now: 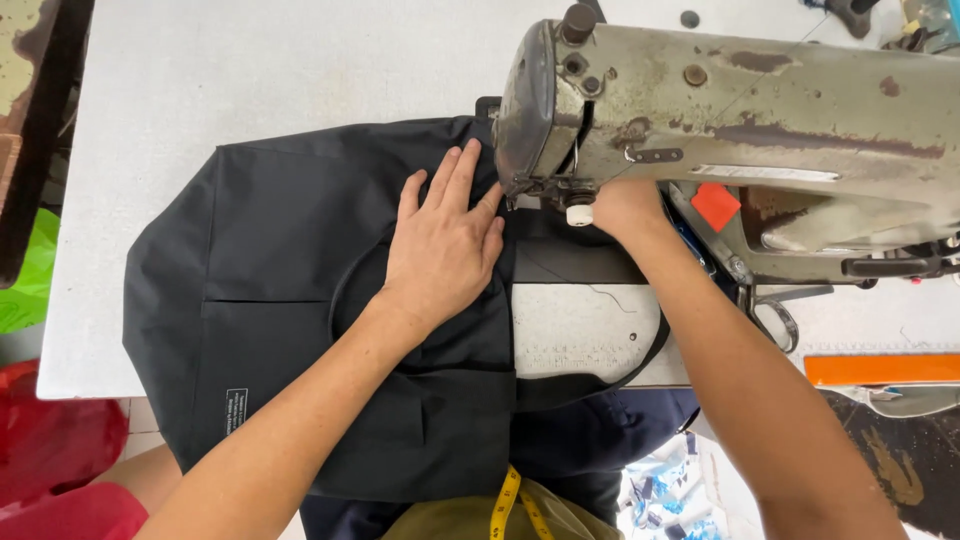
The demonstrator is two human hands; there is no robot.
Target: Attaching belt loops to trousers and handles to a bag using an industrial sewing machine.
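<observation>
A black fabric piece (pixel 260 290) with a small label lies spread on the white table (pixel 250 70), its right edge under the head of an old grey-green sewing machine (pixel 720 110). My left hand (pixel 445 240) lies flat on the fabric, fingers spread, just left of the needle area. My right hand (pixel 625 210) reaches under the machine head by the needle; its fingers are hidden behind the machine. A black strap (pixel 610 375) curves over the machine bed.
Scissors (pixel 775 315) lie right of the machine bed, with an orange ruler (pixel 880 368) beside them. A yellow tape measure (pixel 510 505) hangs at my chest. Red (pixel 50 450) and green (pixel 30 280) bags sit left of the table.
</observation>
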